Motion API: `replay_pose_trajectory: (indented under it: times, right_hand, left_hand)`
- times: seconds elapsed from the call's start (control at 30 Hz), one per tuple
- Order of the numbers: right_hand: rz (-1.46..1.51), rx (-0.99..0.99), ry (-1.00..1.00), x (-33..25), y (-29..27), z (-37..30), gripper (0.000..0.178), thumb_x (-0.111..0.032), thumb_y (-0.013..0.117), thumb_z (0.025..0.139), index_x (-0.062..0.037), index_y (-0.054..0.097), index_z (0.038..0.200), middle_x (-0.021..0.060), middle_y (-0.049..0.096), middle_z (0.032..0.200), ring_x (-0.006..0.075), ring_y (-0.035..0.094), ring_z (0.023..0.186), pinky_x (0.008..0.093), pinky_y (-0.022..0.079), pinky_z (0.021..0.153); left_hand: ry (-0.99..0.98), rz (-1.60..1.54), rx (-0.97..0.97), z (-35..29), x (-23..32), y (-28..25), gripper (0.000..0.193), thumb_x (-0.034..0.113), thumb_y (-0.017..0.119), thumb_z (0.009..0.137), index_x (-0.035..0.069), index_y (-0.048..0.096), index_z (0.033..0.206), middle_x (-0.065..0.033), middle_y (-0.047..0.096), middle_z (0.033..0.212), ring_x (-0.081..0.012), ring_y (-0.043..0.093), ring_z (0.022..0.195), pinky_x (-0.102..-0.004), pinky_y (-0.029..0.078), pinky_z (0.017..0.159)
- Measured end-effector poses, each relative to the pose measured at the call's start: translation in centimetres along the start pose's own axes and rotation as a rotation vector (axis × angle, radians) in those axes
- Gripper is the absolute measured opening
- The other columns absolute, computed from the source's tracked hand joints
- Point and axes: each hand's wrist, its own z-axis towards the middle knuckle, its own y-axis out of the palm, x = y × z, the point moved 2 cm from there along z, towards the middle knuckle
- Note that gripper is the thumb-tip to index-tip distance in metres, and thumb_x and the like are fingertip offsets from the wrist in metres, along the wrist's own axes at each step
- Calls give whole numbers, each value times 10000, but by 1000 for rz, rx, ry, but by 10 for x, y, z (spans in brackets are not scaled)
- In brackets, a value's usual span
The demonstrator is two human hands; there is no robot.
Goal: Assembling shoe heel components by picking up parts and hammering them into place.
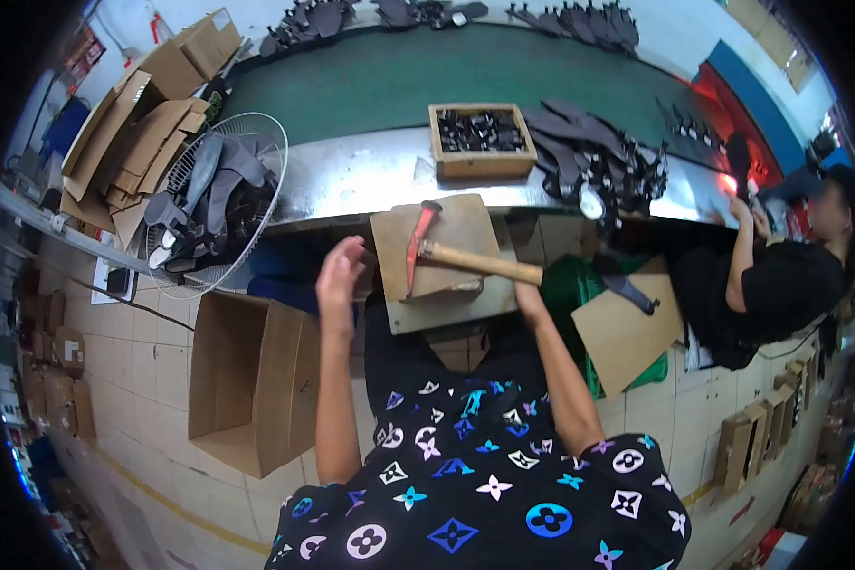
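Note:
A hammer (484, 262) with a red head and a wooden handle lies across a brown block (389, 233), which rests on a flat board (418, 318) over my lap. To the left of the block, my left hand (337, 285) is raised, open and holding nothing, its fingers stretched upward. My right hand (530, 302) is at the board's right edge, just below the end of the hammer handle. Its fingers are mostly hidden there, so I cannot tell whether it grips anything. Beyond the block, a wooden box (485, 168) of small black parts stands on the metal bench edge.
A white wire basket (282, 157) of grey sandal straps stands at left, above an open cardboard box (294, 380). Grey soles (579, 128) are piled by a green conveyor belt (370, 90). At right, a co-worker (779, 271) sits near a cardboard sheet (627, 337) over a green crate.

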Motion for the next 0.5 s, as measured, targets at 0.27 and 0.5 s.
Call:
replay_pose_trajectory:
  times: [0.27,0.5]
  right_hand:
    - [32,91,-21,-5,13,-84,530,-448,410,1079,8,671,1008,-26,617,901,81,519,834,274,458,795]
    - [-202,-35,-2,0,-26,-40,355,-338,483,1061,-52,691,1098,-31,560,778,90,503,697,311,450,627]
  left_hand:
    - [-315,-313,-447,-32,-115,-13,820,578,548,947,46,326,1530,-84,415,1531,-239,385,1410,-398,291,1172]
    - [-116,405,-553,-49,-77,29,937,84,916,672,38,387,1444,-102,518,1404,-224,487,1310,-385,407,1093]
